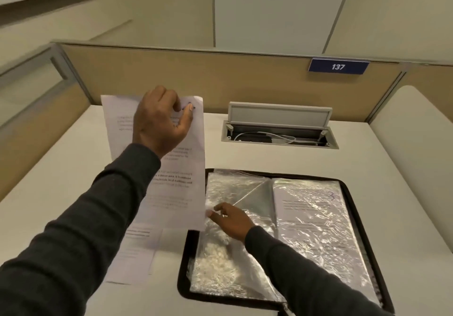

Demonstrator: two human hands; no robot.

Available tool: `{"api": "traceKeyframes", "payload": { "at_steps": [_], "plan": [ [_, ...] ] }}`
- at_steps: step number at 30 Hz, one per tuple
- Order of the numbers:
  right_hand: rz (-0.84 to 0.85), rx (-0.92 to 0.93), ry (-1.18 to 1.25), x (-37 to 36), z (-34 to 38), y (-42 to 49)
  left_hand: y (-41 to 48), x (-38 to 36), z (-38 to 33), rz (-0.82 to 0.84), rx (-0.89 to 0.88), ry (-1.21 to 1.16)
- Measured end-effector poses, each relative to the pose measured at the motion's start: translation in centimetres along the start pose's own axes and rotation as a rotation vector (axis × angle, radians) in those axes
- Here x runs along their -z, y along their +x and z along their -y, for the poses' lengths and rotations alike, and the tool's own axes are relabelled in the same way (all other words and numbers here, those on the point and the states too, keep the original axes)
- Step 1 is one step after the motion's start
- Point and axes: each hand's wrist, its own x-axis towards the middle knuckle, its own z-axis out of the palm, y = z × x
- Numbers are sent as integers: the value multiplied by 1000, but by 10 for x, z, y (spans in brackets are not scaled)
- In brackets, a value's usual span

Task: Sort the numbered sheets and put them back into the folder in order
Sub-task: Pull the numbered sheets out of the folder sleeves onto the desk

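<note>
My left hand [160,122] pinches the top of a printed sheet [176,200] and holds it upright above the desk, left of the folder. A handwritten mark near its top corner is partly hidden by my thumb. The black-edged folder [355,207] lies open with crinkled clear sleeves. My right hand [230,220] pinches the edge of the left-page sleeve [220,261], right beside the sheet's lower right corner. The right-page sleeve holds a printed sheet [316,220] with a handwritten number near its top right. More sheets [137,254] lie flat on the desk under the held one.
A white desk [282,158] is enclosed by tan partition panels [196,75]. An open cable hatch [279,129] with wires sits behind the folder. A blue plate reading 137 [338,66] hangs on the back panel. A white side panel [416,144] stands at the right.
</note>
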Motion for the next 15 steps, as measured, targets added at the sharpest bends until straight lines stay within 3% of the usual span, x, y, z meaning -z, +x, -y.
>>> {"api": "traceKeyframes", "payload": {
  "at_steps": [6,10,15],
  "plan": [
    [78,72,552,-42,54,-2,-39,-10,34,91,29,-12],
    [46,199,506,-62,73,6,-61,-21,52,160,60,-32],
    [-95,159,530,-78,72,23,-84,-27,80,258,200,-86]
  ]
}}
